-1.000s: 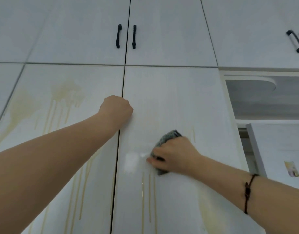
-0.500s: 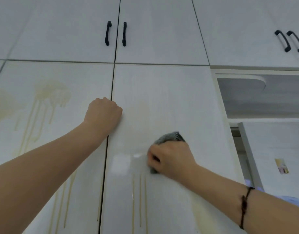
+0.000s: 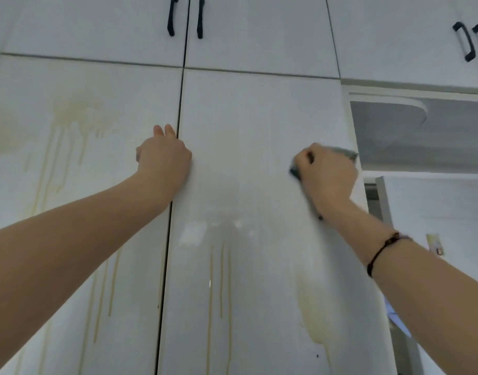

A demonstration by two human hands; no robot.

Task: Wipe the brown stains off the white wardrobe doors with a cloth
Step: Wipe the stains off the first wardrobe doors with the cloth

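Note:
Two tall white wardrobe doors fill the view. The left door (image 3: 83,185) carries a brown blotch (image 3: 75,112) with long drips running down. On the right door (image 3: 246,117) there are thin brown drips (image 3: 213,280) and a pale brown patch (image 3: 313,315) lower right. My left hand (image 3: 163,155) presses on the doors at the seam between them, fingertips pointing up. My right hand (image 3: 327,174) grips a grey cloth (image 3: 347,152) against the right door, close to its right edge. Most of the cloth is hidden under the hand.
Upper cabinet doors above have black handles (image 3: 171,17) and a second black pair (image 3: 466,44) at far right. An open niche with a rounded shelf (image 3: 394,120) lies right of the wardrobe. Below it is a white panel (image 3: 435,212).
My right hand has swept the cloth from the middle of the right door up and to its right edge. My left hand stays at the seam, fingers now showing above the knuckles.

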